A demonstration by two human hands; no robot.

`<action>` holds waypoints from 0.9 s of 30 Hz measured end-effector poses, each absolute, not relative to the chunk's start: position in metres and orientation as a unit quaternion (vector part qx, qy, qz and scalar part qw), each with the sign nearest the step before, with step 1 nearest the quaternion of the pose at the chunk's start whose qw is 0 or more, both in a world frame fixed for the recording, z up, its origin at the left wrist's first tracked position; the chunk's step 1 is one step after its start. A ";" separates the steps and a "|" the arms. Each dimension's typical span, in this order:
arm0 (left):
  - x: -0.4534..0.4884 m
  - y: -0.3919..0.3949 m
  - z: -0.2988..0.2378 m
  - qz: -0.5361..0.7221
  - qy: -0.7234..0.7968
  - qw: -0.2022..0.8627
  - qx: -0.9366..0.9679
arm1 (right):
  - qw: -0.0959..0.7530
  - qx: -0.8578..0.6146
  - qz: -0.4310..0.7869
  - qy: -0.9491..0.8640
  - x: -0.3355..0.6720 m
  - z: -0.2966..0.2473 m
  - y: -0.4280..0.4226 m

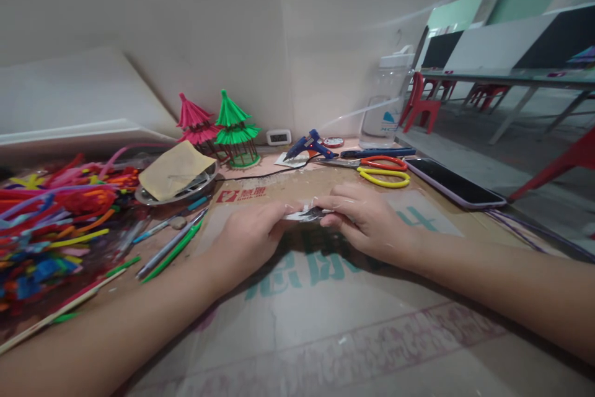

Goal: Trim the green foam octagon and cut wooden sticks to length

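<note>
My left hand (251, 226) and my right hand (372, 220) meet over the middle of the cardboard sheet (316, 322). Between their fingertips is a small, thin piece, white with dark grey or black parts (307, 213); its kind cannot be made out. My left thumb and fingers are closed on its left end. The right thumb and index finger pinch its right end. Just beyond the hands lie scissors (383, 169) with one red and one yellow handle, and a blue glue gun (310, 144) resting on its side.
Pipe cleaners (56, 223) are heaped at left, beside a metal dish (209, 177) with a yellowish sheet (176, 169). Behind stand a red pagoda (193, 115), a green pagoda (235, 127) and a small clock (279, 137). A water bottle (383, 103) and phone (453, 183) are at right.
</note>
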State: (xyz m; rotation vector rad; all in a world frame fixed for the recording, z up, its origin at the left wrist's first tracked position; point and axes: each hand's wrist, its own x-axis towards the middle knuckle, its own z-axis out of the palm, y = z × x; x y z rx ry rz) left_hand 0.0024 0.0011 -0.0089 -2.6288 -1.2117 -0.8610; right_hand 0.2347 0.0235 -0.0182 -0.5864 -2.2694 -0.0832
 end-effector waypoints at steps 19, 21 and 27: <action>0.004 0.004 -0.003 -0.405 -0.464 -0.162 -0.771 | 0.470 -0.375 0.151 -0.785 0.235 -0.023 0.036; 0.004 0.004 -0.003 -0.407 -0.463 -0.173 -0.768 | 0.463 -0.373 0.160 -0.788 0.234 -0.023 0.036; 0.005 0.001 0.001 -0.384 -0.483 -0.181 -0.765 | 0.448 -0.378 0.192 -0.787 0.230 -0.024 0.036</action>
